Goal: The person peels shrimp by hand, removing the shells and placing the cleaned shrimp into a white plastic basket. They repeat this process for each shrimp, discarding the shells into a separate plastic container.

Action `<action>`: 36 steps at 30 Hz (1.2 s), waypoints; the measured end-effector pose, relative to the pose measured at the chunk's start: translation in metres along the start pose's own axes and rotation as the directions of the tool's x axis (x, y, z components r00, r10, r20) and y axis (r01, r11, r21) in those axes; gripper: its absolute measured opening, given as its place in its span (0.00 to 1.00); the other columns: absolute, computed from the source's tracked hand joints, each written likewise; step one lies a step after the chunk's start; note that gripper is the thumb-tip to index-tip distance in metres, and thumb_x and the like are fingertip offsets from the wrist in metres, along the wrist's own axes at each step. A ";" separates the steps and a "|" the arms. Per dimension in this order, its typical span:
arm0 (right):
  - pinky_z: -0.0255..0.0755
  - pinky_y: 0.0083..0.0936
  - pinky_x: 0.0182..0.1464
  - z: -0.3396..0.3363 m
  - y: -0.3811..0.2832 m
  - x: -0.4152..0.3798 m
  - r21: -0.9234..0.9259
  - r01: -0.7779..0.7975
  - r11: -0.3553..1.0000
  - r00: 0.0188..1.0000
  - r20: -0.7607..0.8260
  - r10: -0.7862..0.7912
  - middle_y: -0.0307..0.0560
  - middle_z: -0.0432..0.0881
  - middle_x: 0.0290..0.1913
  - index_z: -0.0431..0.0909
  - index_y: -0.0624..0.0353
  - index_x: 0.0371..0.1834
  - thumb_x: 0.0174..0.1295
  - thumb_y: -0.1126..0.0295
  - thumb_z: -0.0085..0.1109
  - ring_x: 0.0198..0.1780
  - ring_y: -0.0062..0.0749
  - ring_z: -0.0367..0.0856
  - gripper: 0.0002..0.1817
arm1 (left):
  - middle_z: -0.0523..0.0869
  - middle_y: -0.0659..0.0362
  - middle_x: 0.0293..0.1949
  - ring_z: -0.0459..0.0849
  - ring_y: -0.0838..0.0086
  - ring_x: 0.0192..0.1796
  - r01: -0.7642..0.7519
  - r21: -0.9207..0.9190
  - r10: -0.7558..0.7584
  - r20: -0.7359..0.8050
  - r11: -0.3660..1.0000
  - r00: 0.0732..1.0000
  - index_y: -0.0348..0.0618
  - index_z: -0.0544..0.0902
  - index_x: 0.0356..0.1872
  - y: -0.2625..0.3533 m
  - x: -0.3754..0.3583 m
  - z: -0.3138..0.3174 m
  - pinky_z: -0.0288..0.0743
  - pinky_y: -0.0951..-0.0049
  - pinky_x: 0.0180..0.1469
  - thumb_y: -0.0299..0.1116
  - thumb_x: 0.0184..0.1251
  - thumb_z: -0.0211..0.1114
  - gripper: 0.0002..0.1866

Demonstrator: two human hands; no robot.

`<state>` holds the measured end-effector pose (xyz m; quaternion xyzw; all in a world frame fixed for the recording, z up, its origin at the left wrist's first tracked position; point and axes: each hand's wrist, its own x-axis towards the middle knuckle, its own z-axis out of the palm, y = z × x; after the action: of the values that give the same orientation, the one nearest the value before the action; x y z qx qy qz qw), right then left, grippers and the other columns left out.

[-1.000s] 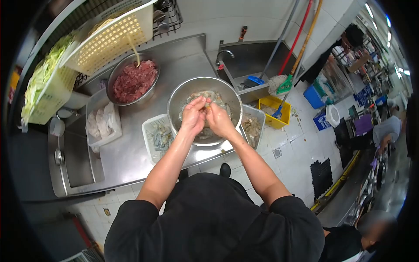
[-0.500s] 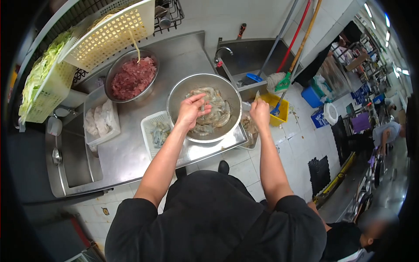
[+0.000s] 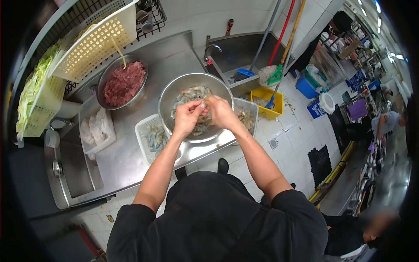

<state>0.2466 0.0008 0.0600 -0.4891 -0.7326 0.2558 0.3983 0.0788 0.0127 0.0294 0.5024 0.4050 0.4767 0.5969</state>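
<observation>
A large steel bowl (image 3: 165, 98) of raw, greyish shrimp (image 3: 195, 93) stands near the counter's front edge. Above it, my left hand (image 3: 187, 118) and my right hand (image 3: 221, 113) meet, both closed in a pinch. Between the fingertips is a shrimp, mostly hidden by the fingers. To the left of the bowl, a white basket (image 3: 140, 131) contains bluish shrimp pieces (image 3: 157, 137). At the right, partly behind my right forearm, a tray (image 3: 254, 114) holds brownish shrimp pieces or shells (image 3: 245, 118).
Minced-looking red meat (image 3: 125, 84) fills a second steel bowl (image 3: 101, 89). Further left are a plastic tub (image 3: 112, 137) of pale meat, tilted baskets (image 3: 98, 41) and a sink (image 3: 76, 179). Mop handles (image 3: 283, 32) and a yellow bucket (image 3: 270, 114) stand at the right. A person (image 3: 347, 233) is behind at lower right.
My right hand has moved left from above the right-hand tray to the bowl. My left hand has gone from open to pinched, meeting it. The whole view has shifted slightly.
</observation>
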 end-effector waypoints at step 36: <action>0.77 0.47 0.55 -0.068 0.148 -0.019 -0.619 -0.284 0.732 0.954 -0.108 0.278 0.62 0.83 0.49 0.81 0.59 0.58 0.59 0.76 0.59 0.55 0.57 0.81 0.21 | 0.83 0.63 0.26 0.71 0.87 0.20 -0.054 -0.216 -0.072 -0.536 0.975 0.841 0.39 0.85 0.42 0.016 -0.029 -0.073 0.62 0.83 0.20 0.36 0.73 0.71 0.10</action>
<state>0.3831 0.0397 -0.0217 -0.6997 -0.6915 0.0521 0.1720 0.0001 0.0007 0.0333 0.2757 0.5030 0.6384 0.5133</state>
